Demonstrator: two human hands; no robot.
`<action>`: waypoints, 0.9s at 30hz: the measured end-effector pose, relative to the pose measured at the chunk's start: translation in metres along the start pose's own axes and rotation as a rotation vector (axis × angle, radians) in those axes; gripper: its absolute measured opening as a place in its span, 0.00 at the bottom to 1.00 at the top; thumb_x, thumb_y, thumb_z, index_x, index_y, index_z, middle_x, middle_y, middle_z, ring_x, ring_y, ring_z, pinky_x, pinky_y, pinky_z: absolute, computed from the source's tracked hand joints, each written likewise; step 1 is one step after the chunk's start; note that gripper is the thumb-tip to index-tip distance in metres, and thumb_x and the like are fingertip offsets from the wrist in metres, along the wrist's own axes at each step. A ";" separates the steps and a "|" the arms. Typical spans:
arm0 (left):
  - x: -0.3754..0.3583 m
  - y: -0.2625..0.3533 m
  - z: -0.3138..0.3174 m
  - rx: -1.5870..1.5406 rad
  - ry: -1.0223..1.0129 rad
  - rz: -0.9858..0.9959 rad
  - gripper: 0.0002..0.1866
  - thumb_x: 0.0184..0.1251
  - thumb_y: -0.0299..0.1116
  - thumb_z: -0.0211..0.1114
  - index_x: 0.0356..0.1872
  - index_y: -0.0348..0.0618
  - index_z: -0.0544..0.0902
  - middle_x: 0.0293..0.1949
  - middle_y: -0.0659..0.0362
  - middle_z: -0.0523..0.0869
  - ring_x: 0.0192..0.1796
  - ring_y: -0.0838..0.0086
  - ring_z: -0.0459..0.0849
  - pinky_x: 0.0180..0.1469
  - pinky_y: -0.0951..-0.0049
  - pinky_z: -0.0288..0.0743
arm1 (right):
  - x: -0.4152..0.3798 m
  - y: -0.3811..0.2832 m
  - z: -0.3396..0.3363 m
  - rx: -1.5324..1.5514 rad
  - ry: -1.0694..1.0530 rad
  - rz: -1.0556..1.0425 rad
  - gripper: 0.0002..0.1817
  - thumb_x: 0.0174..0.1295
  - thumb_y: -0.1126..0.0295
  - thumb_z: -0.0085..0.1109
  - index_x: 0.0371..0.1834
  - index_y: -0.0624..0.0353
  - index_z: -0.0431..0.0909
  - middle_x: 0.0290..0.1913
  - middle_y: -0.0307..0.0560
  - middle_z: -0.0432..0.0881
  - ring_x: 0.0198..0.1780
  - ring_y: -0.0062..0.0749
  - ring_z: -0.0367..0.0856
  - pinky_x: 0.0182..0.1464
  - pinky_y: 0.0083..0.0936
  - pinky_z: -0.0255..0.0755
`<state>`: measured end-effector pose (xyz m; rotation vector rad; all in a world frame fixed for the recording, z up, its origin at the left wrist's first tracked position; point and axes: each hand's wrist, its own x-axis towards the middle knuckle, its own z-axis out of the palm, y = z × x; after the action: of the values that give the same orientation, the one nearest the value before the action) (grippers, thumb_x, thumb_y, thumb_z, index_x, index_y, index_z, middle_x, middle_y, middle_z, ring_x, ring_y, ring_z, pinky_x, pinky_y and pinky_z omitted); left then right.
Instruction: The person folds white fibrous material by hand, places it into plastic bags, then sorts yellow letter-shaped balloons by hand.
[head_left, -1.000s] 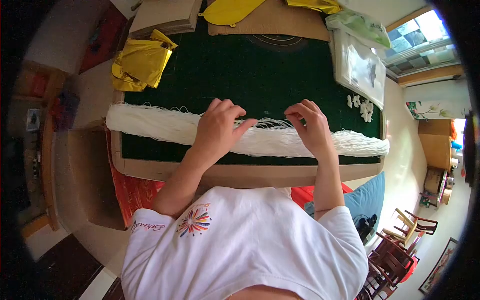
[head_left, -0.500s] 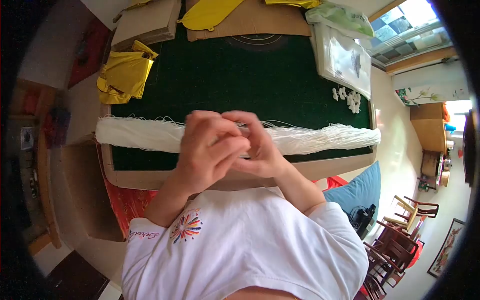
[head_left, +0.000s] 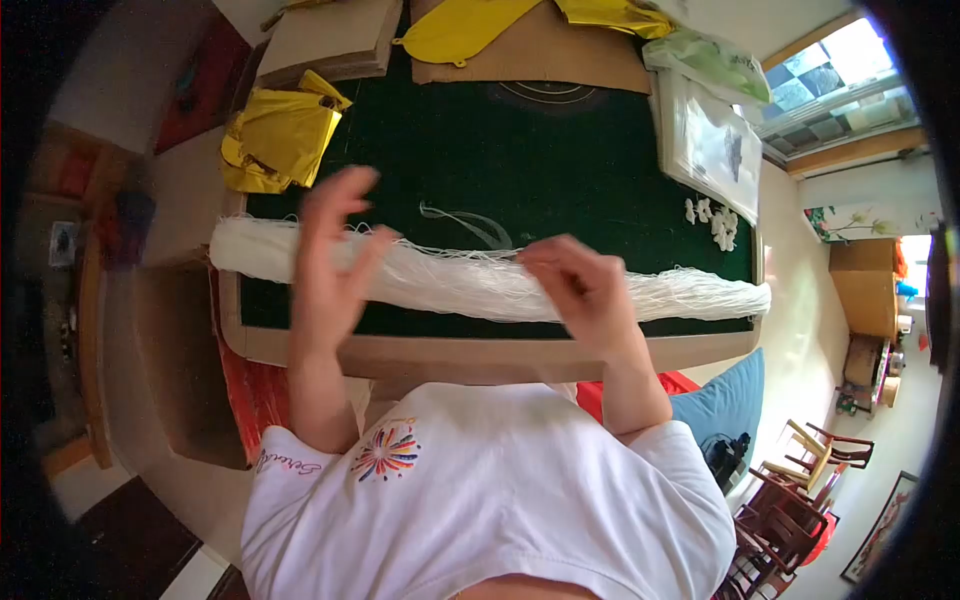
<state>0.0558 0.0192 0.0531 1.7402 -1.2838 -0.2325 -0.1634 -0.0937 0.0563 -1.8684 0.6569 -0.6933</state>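
A long bundle of white thread (head_left: 450, 285) stretches left to right across the near side of the green tabletop. My left hand (head_left: 335, 255), smeared a little by motion, is raised over the bundle's left part with its fingers apart and nothing visible in them. Over the right of the middle, my right hand (head_left: 585, 285) is closed in a pinch. A thin, pale loop of thread (head_left: 475, 222) curves above the bundle, and one end runs toward that pinch. Whether the right fingertips also touch the bundle is hard to see.
Folded gold foil (head_left: 285, 135) lies at the back left beside stacked cardboard (head_left: 325, 45). Brown cardboard (head_left: 560, 50) with a yellow foil piece (head_left: 465, 30) is at the back. Clear plastic bags (head_left: 705, 140) and small white pieces (head_left: 722, 225) occupy the right side.
My hands were together at the middle, fingers bunched. They have separated, left hand going left and opening, right hand going right still pinched. A pale thread loop now shows between them.
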 end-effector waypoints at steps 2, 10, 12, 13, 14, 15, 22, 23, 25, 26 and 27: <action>-0.006 0.021 0.031 -0.169 -0.226 0.203 0.21 0.58 0.26 0.65 0.55 0.41 0.76 0.47 0.56 0.81 0.45 0.69 0.79 0.50 0.71 0.69 | 0.000 -0.001 0.002 -0.101 -0.136 -0.084 0.07 0.60 0.82 0.53 0.37 0.64 0.81 0.28 0.40 0.81 0.24 0.13 0.70 0.24 0.12 0.60; -0.008 0.029 0.034 -1.041 -0.363 -0.131 0.06 0.63 0.20 0.60 0.36 0.37 0.85 0.34 0.51 0.85 0.35 0.71 0.81 0.42 0.72 0.73 | 0.009 0.031 0.001 -0.212 -0.075 -0.015 0.11 0.55 0.86 0.50 0.39 0.64 0.79 0.36 0.49 0.83 0.36 0.35 0.82 0.35 0.24 0.73; -0.005 0.028 0.045 -1.113 -0.273 -0.164 0.07 0.65 0.22 0.58 0.37 0.38 0.85 0.37 0.51 0.86 0.34 0.72 0.80 0.45 0.73 0.72 | -0.014 0.012 0.014 -0.479 -0.509 -0.091 0.13 0.47 0.86 0.53 0.35 0.60 0.79 0.35 0.50 0.83 0.34 0.39 0.83 0.34 0.28 0.76; -0.005 0.022 0.053 -0.933 -0.241 -0.156 0.07 0.65 0.23 0.58 0.37 0.38 0.85 0.37 0.51 0.86 0.36 0.72 0.80 0.47 0.74 0.72 | -0.021 0.008 0.019 -0.474 -0.643 -0.204 0.17 0.43 0.87 0.54 0.37 0.59 0.78 0.36 0.51 0.83 0.34 0.39 0.84 0.34 0.31 0.77; -0.005 0.019 0.058 -0.754 -0.211 -0.147 0.07 0.65 0.23 0.58 0.38 0.37 0.84 0.37 0.51 0.86 0.37 0.72 0.80 0.48 0.74 0.73 | -0.021 0.006 0.015 -0.472 -0.645 -0.202 0.17 0.43 0.87 0.54 0.37 0.59 0.78 0.36 0.51 0.83 0.34 0.39 0.84 0.34 0.31 0.77; -0.007 0.019 0.058 -0.586 -0.264 -0.071 0.06 0.65 0.22 0.59 0.39 0.37 0.84 0.35 0.53 0.86 0.39 0.73 0.79 0.49 0.74 0.73 | -0.019 0.005 0.007 -0.241 -0.462 -0.270 0.14 0.44 0.87 0.53 0.34 0.60 0.77 0.36 0.52 0.82 0.34 0.38 0.83 0.34 0.30 0.77; -0.018 0.026 0.054 -0.741 -0.507 0.023 0.06 0.66 0.23 0.58 0.37 0.35 0.83 0.40 0.54 0.85 0.38 0.77 0.77 0.44 0.77 0.72 | 0.008 0.026 0.015 -0.133 -0.151 0.003 0.11 0.55 0.81 0.53 0.41 0.61 0.78 0.31 0.46 0.79 0.26 0.28 0.76 0.27 0.26 0.68; -0.018 0.024 0.057 -0.827 -0.354 -0.040 0.06 0.67 0.24 0.58 0.38 0.35 0.83 0.40 0.54 0.85 0.36 0.77 0.77 0.41 0.77 0.72 | -0.009 0.030 0.026 -0.251 -0.293 -0.077 0.11 0.54 0.79 0.55 0.41 0.61 0.77 0.31 0.46 0.78 0.26 0.31 0.77 0.27 0.27 0.69; -0.011 0.015 0.057 -0.579 -0.165 0.039 0.07 0.68 0.27 0.57 0.39 0.37 0.81 0.41 0.57 0.85 0.32 0.79 0.78 0.33 0.79 0.70 | -0.017 0.027 0.030 -0.363 -0.438 -0.151 0.12 0.53 0.77 0.57 0.42 0.60 0.77 0.31 0.46 0.78 0.26 0.35 0.77 0.28 0.28 0.70; -0.016 0.014 0.058 -0.578 -0.169 0.033 0.07 0.68 0.27 0.57 0.39 0.37 0.81 0.41 0.57 0.85 0.32 0.79 0.78 0.33 0.79 0.70 | -0.019 0.020 0.020 -0.238 -0.383 -0.162 0.12 0.52 0.76 0.58 0.42 0.61 0.76 0.31 0.47 0.78 0.27 0.37 0.78 0.28 0.29 0.70; -0.021 0.013 0.061 -0.559 -0.249 0.006 0.08 0.69 0.28 0.57 0.40 0.37 0.81 0.39 0.57 0.86 0.32 0.80 0.77 0.32 0.80 0.70 | -0.017 0.011 0.014 -0.115 -0.325 -0.173 0.13 0.51 0.76 0.59 0.42 0.61 0.75 0.31 0.48 0.78 0.28 0.40 0.78 0.29 0.30 0.71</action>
<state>0.0004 0.0024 0.0219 1.2529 -1.2448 -0.7484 -0.1667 -0.0775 0.0383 -2.1024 0.3344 -0.4517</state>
